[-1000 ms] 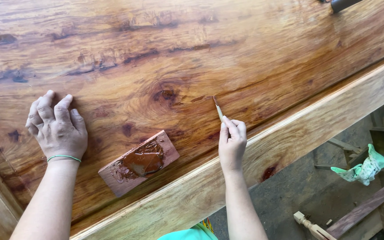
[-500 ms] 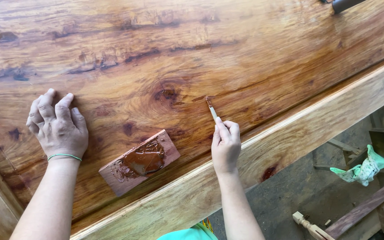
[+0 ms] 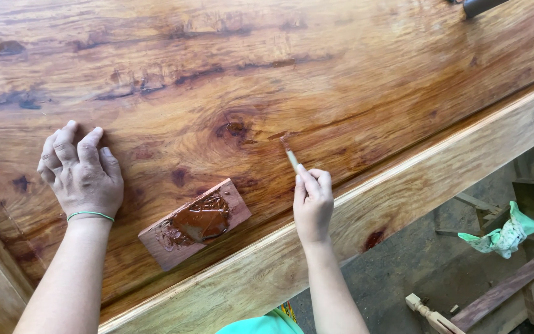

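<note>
While right hand holds stick, filler block alongside

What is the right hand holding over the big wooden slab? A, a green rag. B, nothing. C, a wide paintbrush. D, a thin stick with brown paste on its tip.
D: the right hand pinches a thin stick, its brown-tipped end on the slab.

Bright, even daylight. Broad soft glare across upper part of glossy wooden slab, grain washed pale there. Short, soft shadows under left hand and right hand, falling toward the right. Focus sharp on the wood; thin stick slightly motion-blurred (tip indistinct). Floor at lower right dimmer.
</note>
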